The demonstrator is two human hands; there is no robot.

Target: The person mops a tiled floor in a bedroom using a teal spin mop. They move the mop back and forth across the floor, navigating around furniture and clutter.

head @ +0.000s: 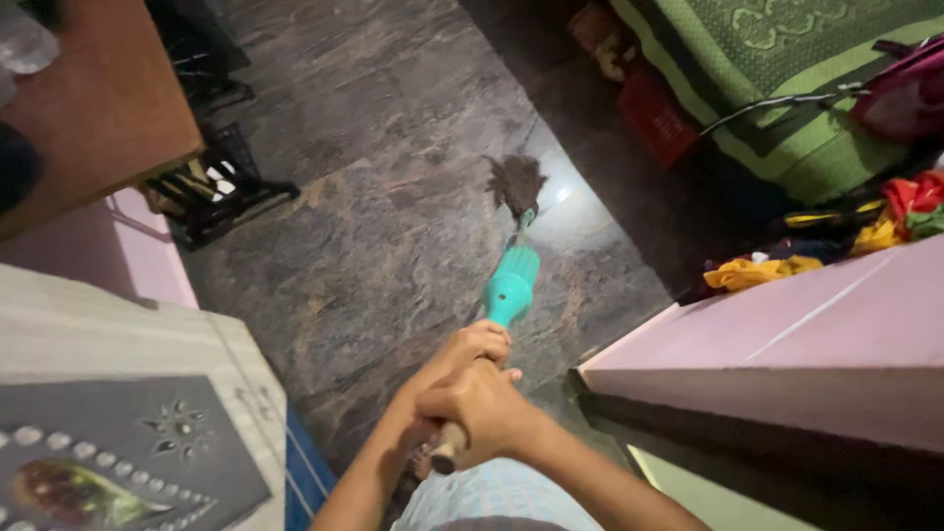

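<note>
At the far left a wooden table (98, 108) juts in over a pink wall (147, 251), and a dark wire rack (211, 192) sits on the floor tucked against that wall, out of the open walking space. Below it, close to you, a pale cabinet top (118, 344) carries a dark embossed panel (128, 457), lying flat.

In the middle, the dark stone floor (383, 197) lies open, and this is where your mop (511, 280) works. Your left hand (472, 349) wraps the shaft higher up, just behind the teal collar, fingers closed round it, which looks like the guiding hand that steers the head. Your right hand (482, 408) is clenched round the wooden end of the handle, its tip poking out below your fist; that lower grip seems to supply the push. Both hands sit close together, nearly touching, so the long shaft slants away from you and down. The dark stringy mop head (514, 182) rests on the floor well ahead of you, beside a bright reflection on the stone.

To the right, a pink ledge (787, 344) runs beside your arm. Beyond it, a heap of coloured clothes (846, 241) lies on the floor at the foot of a bed with a green cover (787, 59), and a dark pink bag (910, 88) rests on that bed.
</note>
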